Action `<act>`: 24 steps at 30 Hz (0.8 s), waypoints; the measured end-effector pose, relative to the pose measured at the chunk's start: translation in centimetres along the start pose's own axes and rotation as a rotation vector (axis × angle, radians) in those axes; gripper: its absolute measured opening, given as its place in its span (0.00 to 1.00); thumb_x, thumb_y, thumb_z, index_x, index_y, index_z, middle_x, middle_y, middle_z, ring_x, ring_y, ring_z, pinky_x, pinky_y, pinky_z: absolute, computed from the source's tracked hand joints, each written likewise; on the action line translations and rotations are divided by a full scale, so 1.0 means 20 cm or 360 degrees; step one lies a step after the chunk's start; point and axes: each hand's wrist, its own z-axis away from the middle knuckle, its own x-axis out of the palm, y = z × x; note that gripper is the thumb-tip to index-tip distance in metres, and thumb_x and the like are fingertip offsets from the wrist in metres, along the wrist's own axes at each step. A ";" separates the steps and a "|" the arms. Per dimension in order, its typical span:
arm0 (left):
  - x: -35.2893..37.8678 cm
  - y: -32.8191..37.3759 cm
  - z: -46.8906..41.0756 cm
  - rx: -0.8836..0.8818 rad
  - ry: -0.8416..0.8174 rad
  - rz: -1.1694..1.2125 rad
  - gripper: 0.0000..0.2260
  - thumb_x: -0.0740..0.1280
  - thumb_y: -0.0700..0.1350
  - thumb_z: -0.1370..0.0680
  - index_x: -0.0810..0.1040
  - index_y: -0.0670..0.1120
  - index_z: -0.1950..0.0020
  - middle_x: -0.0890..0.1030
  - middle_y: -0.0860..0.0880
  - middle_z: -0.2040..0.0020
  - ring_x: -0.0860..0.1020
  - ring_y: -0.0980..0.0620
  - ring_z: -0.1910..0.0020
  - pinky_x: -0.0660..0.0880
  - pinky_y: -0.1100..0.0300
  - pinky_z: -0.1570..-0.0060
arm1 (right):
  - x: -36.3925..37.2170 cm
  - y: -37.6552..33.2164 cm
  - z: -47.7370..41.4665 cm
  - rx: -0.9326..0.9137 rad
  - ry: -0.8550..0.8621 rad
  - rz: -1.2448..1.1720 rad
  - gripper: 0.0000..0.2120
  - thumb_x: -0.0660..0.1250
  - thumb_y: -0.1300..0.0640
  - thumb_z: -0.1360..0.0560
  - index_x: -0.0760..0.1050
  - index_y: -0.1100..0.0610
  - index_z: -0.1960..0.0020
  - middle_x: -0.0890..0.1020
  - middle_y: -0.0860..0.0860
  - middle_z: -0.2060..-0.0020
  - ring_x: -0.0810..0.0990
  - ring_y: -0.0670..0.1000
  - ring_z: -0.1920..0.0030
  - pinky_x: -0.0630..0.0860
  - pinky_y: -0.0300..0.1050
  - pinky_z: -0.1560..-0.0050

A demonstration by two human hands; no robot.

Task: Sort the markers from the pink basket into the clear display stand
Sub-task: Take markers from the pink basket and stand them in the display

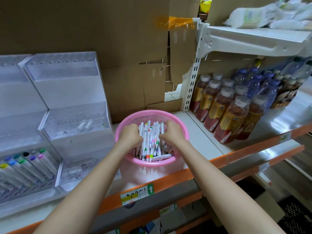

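The pink basket stands on the shelf at the centre, filled with several white markers with coloured bands. Both hands are down inside it. My left hand curls round the left side of the marker bundle. My right hand curls round its right side, fingers among the markers. The clear display stand rises in steps at the left. Its lowest left tier holds several markers with coloured caps; the tiers nearest the basket hold none that I can see.
Rows of brown drink bottles and blue-capped bottles stand to the right of the basket. Cardboard lines the back. A white shelf bracket juts overhead at right. The orange shelf edge runs in front.
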 end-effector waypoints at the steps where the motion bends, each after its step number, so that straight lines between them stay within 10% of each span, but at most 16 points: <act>1: 0.00 0.00 0.00 0.0003 0.0003 0.0027 0.08 0.65 0.33 0.30 0.70 0.44 0.65 0.72 0.49 0.70 0.74 0.49 0.67 0.67 0.60 0.73 | 0.00 0.00 0.00 -0.0053 0.0024 -0.0041 0.24 0.66 0.68 0.29 0.67 0.59 0.35 0.74 0.52 0.61 0.75 0.49 0.65 0.70 0.42 0.70; 8: -0.02 -0.03 0.06 0.0333 0.0151 0.0203 0.31 0.66 0.33 0.29 0.63 0.48 0.29 0.78 0.48 0.49 0.73 0.54 0.59 0.63 0.67 0.70 | -0.03 -0.03 0.08 -0.0411 0.0192 -0.0218 0.30 0.65 0.68 0.28 0.64 0.53 0.29 0.80 0.54 0.50 0.80 0.53 0.58 0.79 0.55 0.55; 24: -0.32 -0.19 0.43 0.0642 0.0925 0.0501 0.25 0.69 0.41 0.25 0.68 0.54 0.30 0.77 0.53 0.61 0.78 0.56 0.64 0.78 0.60 0.60 | 0.06 -0.45 0.33 -0.1010 0.0331 -0.0764 0.29 0.68 0.68 0.31 0.69 0.50 0.34 0.80 0.50 0.59 0.79 0.46 0.60 0.76 0.37 0.61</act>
